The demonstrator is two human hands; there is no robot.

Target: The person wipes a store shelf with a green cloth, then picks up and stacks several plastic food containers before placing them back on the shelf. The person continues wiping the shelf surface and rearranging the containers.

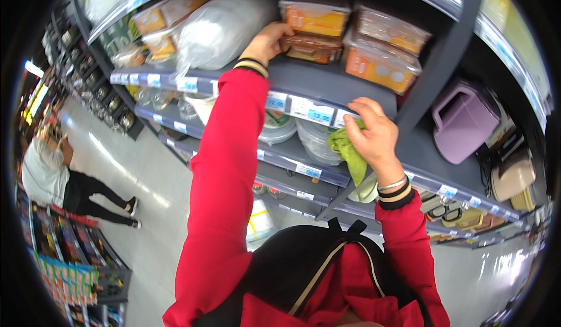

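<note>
On the upper shelf, my left hand (268,42) reaches to the left end of a stack of two clear-lidded plastic containers. Its fingertips touch the stack near the brown lower container (313,49); whether they grip it is not clear. Above that sits the upper container (316,16) with an orange and yellow label. My right hand (372,132) is at the shelf's front edge, beside the price tags (312,110). A crumpled green cloth (350,149) hangs from it, held under the thumb and palm.
A large plastic-wrapped bundle (223,29) lies left of the stack. More labelled containers (381,60) stand to its right. Beyond a dark shelf post (442,60) is a purple plastic jug (466,121). Lower shelves hold wrapped bowls (317,141). A person (48,173) stands in the aisle at left.
</note>
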